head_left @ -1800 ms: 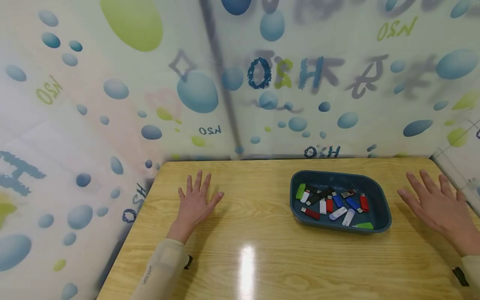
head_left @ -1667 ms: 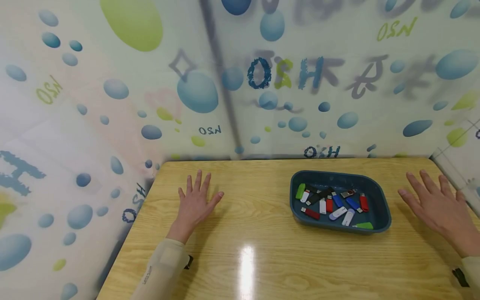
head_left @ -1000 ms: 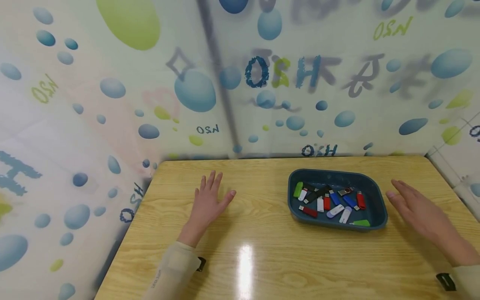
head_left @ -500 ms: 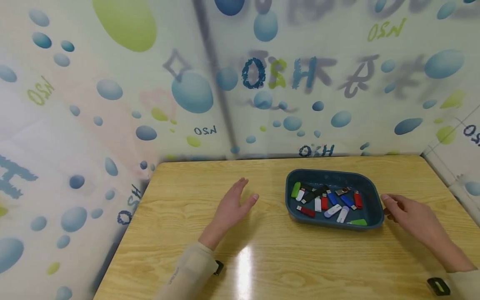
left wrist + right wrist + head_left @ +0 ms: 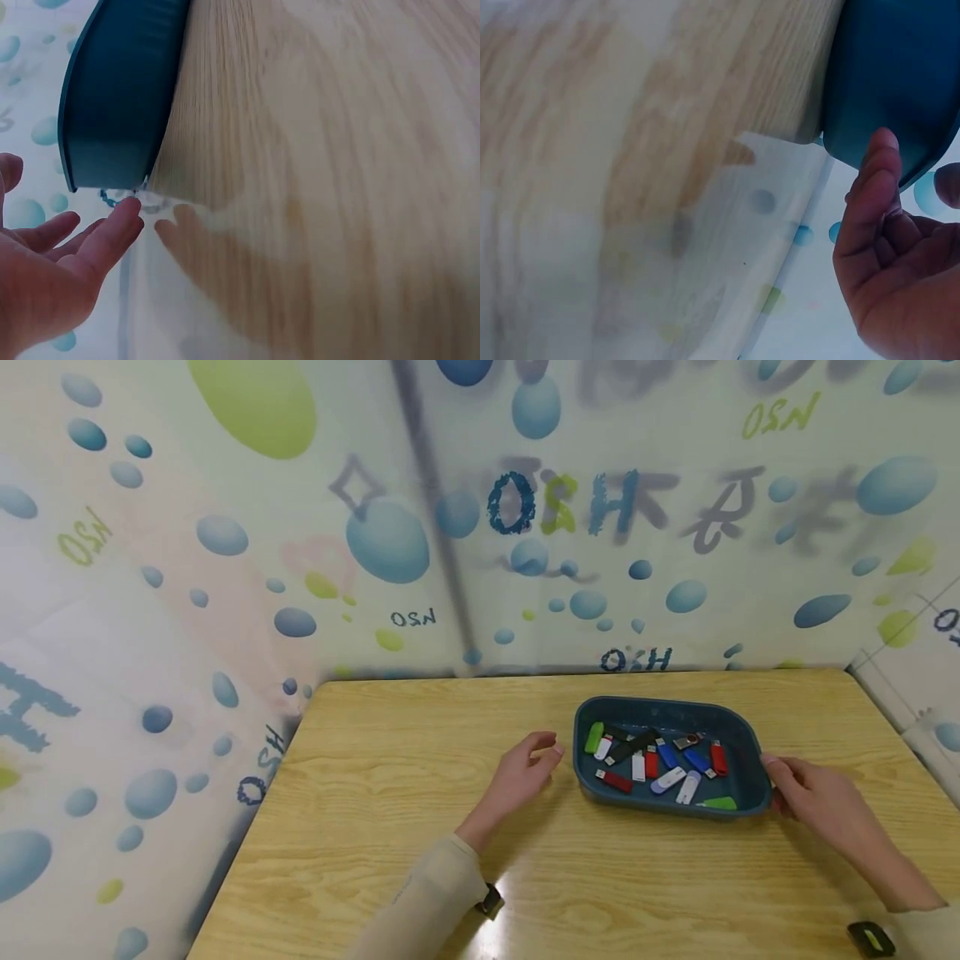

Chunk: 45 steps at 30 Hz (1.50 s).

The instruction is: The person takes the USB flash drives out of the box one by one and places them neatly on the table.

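A dark blue tray stands on the wooden table, right of centre. Several USB sticks in red, blue, white, green and black lie in it. My left hand hovers just left of the tray with relaxed, slightly bent fingers and holds nothing. In the left wrist view the left hand is close to the tray wall but apart from it. My right hand is at the tray's right end. In the right wrist view its fingertips touch the tray wall.
A printed curtain with blue and green bubbles closes off the back and left of the table. A tiled wall stands at the right. A bright glare spot lies on the table's near edge.
Both hands lifted off the table and moved inward to the tray. The left hand travelled right to its left end, the right hand came left to its right end. The tray stayed put.
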Tool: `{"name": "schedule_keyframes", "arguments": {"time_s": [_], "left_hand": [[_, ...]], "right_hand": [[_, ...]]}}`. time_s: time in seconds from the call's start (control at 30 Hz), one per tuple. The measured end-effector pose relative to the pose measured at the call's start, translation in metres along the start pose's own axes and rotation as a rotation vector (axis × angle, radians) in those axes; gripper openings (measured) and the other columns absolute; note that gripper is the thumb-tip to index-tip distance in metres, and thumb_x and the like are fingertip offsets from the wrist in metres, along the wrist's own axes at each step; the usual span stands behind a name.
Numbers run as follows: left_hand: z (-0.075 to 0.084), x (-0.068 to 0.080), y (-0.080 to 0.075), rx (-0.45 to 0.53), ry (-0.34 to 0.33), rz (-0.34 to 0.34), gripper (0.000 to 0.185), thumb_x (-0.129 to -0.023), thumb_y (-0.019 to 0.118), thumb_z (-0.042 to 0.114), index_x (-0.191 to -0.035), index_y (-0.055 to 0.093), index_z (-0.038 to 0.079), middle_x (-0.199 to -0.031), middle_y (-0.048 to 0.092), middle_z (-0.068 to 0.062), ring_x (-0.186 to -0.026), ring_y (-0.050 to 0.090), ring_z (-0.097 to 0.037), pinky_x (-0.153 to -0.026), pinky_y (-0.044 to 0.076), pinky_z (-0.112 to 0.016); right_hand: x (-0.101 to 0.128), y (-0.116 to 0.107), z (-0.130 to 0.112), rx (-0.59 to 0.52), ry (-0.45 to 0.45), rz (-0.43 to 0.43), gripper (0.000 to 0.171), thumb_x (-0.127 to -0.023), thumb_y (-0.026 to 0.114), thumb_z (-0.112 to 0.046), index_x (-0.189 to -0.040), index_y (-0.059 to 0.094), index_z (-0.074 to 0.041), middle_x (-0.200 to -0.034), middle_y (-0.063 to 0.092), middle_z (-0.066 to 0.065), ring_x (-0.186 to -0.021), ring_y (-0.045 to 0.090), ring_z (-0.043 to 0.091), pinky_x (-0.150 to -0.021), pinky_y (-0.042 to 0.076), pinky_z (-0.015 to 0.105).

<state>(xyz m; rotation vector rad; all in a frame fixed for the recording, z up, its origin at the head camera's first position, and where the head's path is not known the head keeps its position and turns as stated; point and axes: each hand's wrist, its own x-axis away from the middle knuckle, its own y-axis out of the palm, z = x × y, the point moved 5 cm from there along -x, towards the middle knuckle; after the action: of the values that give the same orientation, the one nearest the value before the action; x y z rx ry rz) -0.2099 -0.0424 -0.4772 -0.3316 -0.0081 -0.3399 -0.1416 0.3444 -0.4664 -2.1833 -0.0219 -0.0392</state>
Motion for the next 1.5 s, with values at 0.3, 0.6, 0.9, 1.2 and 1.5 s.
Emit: {"name": "schedule_keyframes", "arguments": {"time_s": [0.3, 0.6, 0.9, 1.2, 1.5], "left_hand": [[0.005, -0.003, 0.020, 0.034, -0.016, 0.010, 0.049, -0.107, 0.058, 0.031, -0.145, 0.056, 0.000, -0.138, 0.063, -0.017, -0.102, 0.072, -0.023, -0.077, 0.064, -0.031], [0.008, -0.004, 0.028, -0.013, -0.009, -0.004, 0.053, -0.105, 0.060, 0.033, -0.147, 0.056, 0.002, -0.145, 0.060, -0.014, -0.114, 0.070, -0.026, -0.087, 0.062, -0.033], [0.001, -0.006, 0.016, 0.003, 0.033, 0.076, 0.045, -0.102, 0.059, 0.015, -0.143, 0.059, -0.002, -0.143, 0.060, -0.020, -0.119, 0.067, -0.032, -0.093, 0.060, -0.038], [-0.012, -0.008, -0.002, 0.183, -0.027, 0.100, 0.044, -0.108, 0.052, 0.015, -0.149, 0.054, 0.000, -0.146, 0.057, -0.019, -0.114, 0.070, -0.028, -0.087, 0.062, -0.038], [-0.017, -0.011, -0.017, 0.354, -0.087, 0.092, 0.039, -0.106, 0.055, 0.011, -0.139, 0.055, -0.010, -0.140, 0.057, -0.027, -0.118, 0.065, -0.038, -0.090, 0.061, -0.049]], "right_hand": [[0.003, 0.002, -0.003, -0.011, -0.001, 0.024, 0.048, -0.114, 0.036, -0.036, -0.094, 0.066, -0.003, -0.067, 0.056, 0.001, -0.058, 0.049, 0.011, -0.052, 0.038, 0.027], [-0.001, 0.008, -0.015, 0.005, -0.061, 0.047, 0.046, -0.112, 0.045, -0.029, -0.121, 0.063, 0.012, -0.069, 0.059, 0.000, -0.059, 0.050, 0.010, -0.052, 0.039, 0.027], [-0.017, 0.012, -0.029, 0.023, -0.111, 0.042, 0.039, -0.112, 0.048, -0.027, -0.116, 0.066, 0.007, -0.069, 0.058, -0.001, -0.062, 0.050, 0.012, -0.054, 0.040, 0.028], [-0.050, 0.018, -0.047, 0.036, -0.129, -0.042, 0.047, -0.113, 0.044, -0.030, -0.123, 0.063, 0.012, -0.071, 0.057, 0.001, -0.064, 0.051, 0.019, -0.057, 0.042, 0.033], [-0.074, 0.014, -0.062, 0.106, -0.104, -0.026, 0.051, -0.110, 0.051, -0.029, -0.129, 0.058, 0.019, -0.090, 0.069, 0.019, -0.070, 0.060, 0.026, -0.060, 0.052, 0.041]]}}
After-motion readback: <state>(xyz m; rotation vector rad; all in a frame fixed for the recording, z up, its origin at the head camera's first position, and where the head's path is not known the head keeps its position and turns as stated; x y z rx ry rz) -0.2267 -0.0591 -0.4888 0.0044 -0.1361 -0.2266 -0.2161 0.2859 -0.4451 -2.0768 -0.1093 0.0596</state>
